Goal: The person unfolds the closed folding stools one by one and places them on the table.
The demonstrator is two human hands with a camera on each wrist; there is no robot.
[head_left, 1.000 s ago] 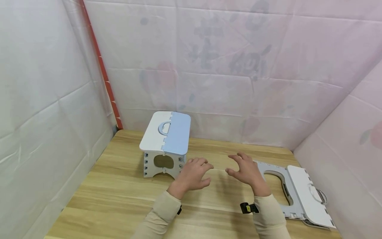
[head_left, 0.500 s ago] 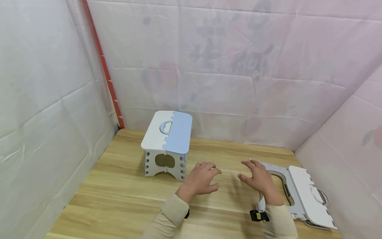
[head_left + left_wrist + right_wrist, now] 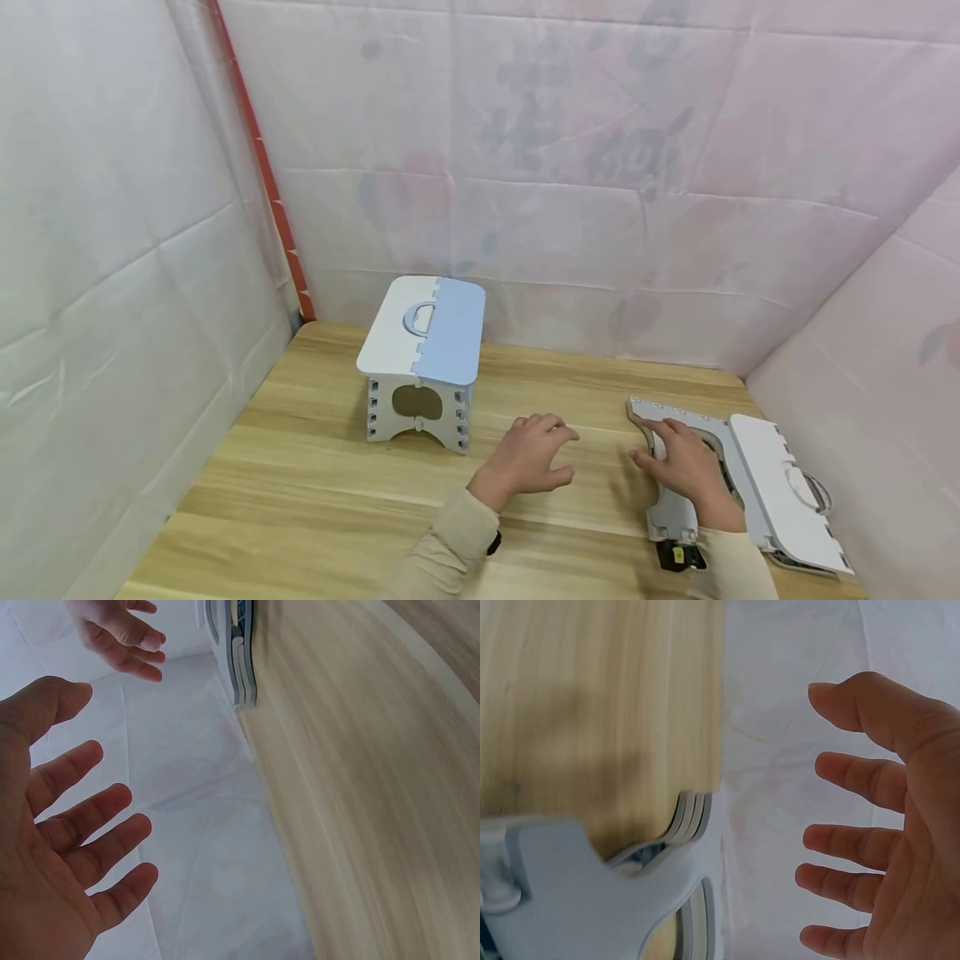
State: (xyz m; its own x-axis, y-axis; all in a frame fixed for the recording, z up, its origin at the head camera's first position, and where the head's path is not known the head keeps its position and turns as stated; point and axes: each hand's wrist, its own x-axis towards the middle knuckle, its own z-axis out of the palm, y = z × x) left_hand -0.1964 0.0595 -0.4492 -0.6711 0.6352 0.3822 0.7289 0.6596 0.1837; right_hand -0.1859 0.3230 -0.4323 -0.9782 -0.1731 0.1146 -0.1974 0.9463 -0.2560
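A folding step stool (image 3: 420,333) with a white and light-blue top stands unfolded at the back left of the table. To the right, a second folding stool (image 3: 787,492) lies folded flat, its grey legs (image 3: 577,892) showing in the right wrist view. My left hand (image 3: 528,457) hovers over the table between the two stools, fingers spread and holding nothing. Above the grey part of the flat stool is my right hand (image 3: 684,467), fingers loosely spread and with nothing in it. In the left wrist view the left palm (image 3: 45,862) faces the right hand (image 3: 120,637).
The wooden table (image 3: 300,500) carries both stools. White patterned sheeting (image 3: 525,167) closes off the back and both sides. A red strip (image 3: 262,167) runs down the back left corner. A black strap with a yellow mark (image 3: 678,555) sits at the right wrist.
Both hands have moved to the right. The right hand has gone from beside the flat stool to over its grey part. Neither stool has moved on the table.
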